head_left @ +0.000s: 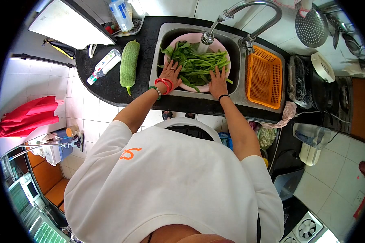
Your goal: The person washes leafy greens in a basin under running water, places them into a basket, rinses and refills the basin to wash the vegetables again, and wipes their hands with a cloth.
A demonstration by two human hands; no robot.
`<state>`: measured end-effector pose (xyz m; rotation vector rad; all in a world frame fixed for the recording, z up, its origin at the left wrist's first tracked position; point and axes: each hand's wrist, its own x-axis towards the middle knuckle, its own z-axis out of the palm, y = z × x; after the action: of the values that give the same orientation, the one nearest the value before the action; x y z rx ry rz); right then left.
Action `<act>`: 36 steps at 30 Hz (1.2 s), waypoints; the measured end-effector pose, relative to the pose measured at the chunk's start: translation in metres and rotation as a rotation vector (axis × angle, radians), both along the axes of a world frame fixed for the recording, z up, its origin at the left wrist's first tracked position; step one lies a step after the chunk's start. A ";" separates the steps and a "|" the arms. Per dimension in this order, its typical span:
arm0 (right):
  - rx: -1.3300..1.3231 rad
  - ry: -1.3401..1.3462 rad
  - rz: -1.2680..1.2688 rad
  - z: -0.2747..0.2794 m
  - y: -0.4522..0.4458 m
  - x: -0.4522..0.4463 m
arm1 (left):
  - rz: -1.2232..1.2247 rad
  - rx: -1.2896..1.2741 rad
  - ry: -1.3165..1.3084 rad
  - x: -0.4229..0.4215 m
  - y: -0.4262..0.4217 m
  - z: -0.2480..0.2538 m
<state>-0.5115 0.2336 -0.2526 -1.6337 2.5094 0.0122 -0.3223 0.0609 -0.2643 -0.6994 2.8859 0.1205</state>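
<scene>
Leafy green vegetables point(190, 60) with long stems fill a pink basin point(221, 42) standing in the steel sink point(160, 50). Water runs from the faucet point(207, 38) onto the greens. My left hand point(171, 73), with a ring and red and green bracelets at the wrist, rests over the leaves at the basin's left side, fingers spread. At the right front of the basin, my right hand point(219, 84), a black band on its wrist, lies against the stems with its fingers stretched out. Neither hand is closed around anything.
Left of the sink on the black counter point(105, 90) lie a green gourd point(129, 65) and a bottle point(104, 66). An orange plastic basket point(265, 77) sits right of the basin. A skimmer point(311, 30) hangs on the wall at the upper right.
</scene>
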 end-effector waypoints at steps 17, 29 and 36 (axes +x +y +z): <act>-0.033 -0.013 0.000 -0.004 0.001 -0.002 | -0.006 -0.001 -0.002 0.000 0.000 0.001; -0.038 -0.051 -0.013 0.000 0.001 -0.001 | -0.016 0.012 -0.014 -0.002 0.000 0.002; -0.065 -0.073 -0.014 -0.005 0.001 -0.003 | 0.027 0.036 -0.042 -0.004 0.002 0.008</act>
<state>-0.5147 0.2346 -0.2574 -1.6090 2.4913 -0.1300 -0.3264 0.0628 -0.2562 -0.7253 2.8278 0.1588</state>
